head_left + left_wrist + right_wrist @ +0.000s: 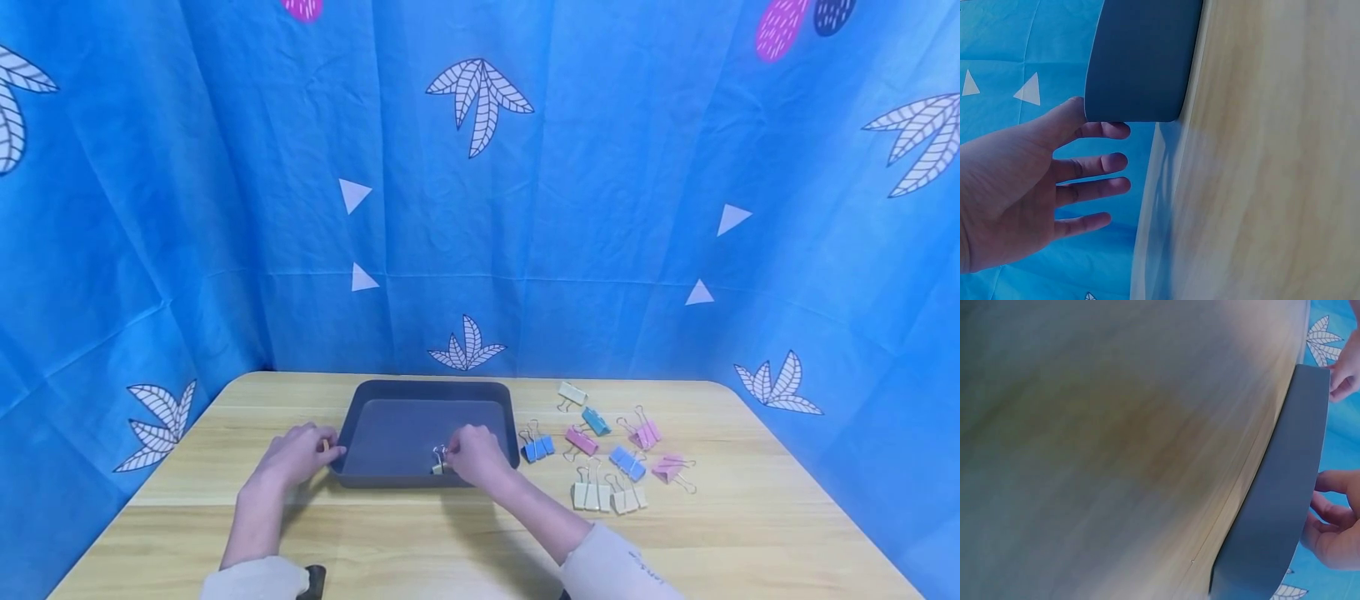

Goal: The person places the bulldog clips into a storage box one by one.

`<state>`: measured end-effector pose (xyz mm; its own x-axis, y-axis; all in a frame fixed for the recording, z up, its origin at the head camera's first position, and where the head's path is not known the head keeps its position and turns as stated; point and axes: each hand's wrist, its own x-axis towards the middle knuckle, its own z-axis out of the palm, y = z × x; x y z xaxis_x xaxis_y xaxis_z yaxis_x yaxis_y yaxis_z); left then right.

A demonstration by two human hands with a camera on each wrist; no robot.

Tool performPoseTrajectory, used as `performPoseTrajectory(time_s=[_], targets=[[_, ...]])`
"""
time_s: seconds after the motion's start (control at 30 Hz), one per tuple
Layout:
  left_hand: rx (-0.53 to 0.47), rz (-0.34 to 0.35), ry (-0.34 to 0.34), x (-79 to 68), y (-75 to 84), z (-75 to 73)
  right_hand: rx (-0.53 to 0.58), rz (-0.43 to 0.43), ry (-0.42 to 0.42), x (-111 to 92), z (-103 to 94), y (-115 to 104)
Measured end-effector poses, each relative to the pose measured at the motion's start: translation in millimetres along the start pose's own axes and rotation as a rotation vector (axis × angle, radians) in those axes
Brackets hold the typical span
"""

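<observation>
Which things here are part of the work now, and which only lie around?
In use: left hand at gray tray; right hand pinching cream clip.
Lying about: loose binder clips on table; blue cloth.
</observation>
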<state>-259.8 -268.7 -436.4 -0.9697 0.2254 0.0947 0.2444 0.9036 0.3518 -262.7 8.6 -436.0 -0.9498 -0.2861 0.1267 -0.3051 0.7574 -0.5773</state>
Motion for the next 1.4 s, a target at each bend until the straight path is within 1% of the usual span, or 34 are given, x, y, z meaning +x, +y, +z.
performPoseTrajectory(time_s=[0.17,0.27,0.37,0.5,0.7,0.83,0.97,1.07,1.2,1.4], targets=[[-0.01,-0.01,-0.006,0.5,-0.3,-0.4,0.01,-0.028,0.017,0.2,-3.6,2.2],[-0.011,-0.01,-0.008,0.8,-0.7,-0.3,0.035,-0.027,0.007,-0.4,-5.7,3.3],[-0.009,-0.006,-0.008,1.0,-1.1,0.1,0.037,-0.035,0.006,-1.0,-9.2,3.8],[-0.008,-0.002,-0.004,0.8,-1.6,0.1,0.038,-0.059,0.018,-2.2,-16.7,3.6],[-0.003,0.0,-0.002,0.4,-2.0,-0.3,0.085,-0.091,0.046,-7.1,-28.9,4.4],[0.001,-0.001,0.0,0.8,-2.0,-0.4,0.111,-0.084,0.056,-12.2,-36.4,7.5],[-0.001,-0.002,-0.001,1.5,-2.3,0.4,0.108,-0.066,0.073,-18.7,-46.5,11.0],[-0.003,-0.002,-0.001,1.5,-2.3,1.0,0.121,-0.041,0.079,-24.5,-55.8,14.1],[-0.009,-0.005,-0.003,1.0,-1.6,1.2,0.143,-0.025,0.12,-32.9,-67.5,21.7],[-0.01,-0.002,-0.005,0.9,-0.8,0.6,0.189,0.001,0.215,-45.7,-81.7,32.7]])
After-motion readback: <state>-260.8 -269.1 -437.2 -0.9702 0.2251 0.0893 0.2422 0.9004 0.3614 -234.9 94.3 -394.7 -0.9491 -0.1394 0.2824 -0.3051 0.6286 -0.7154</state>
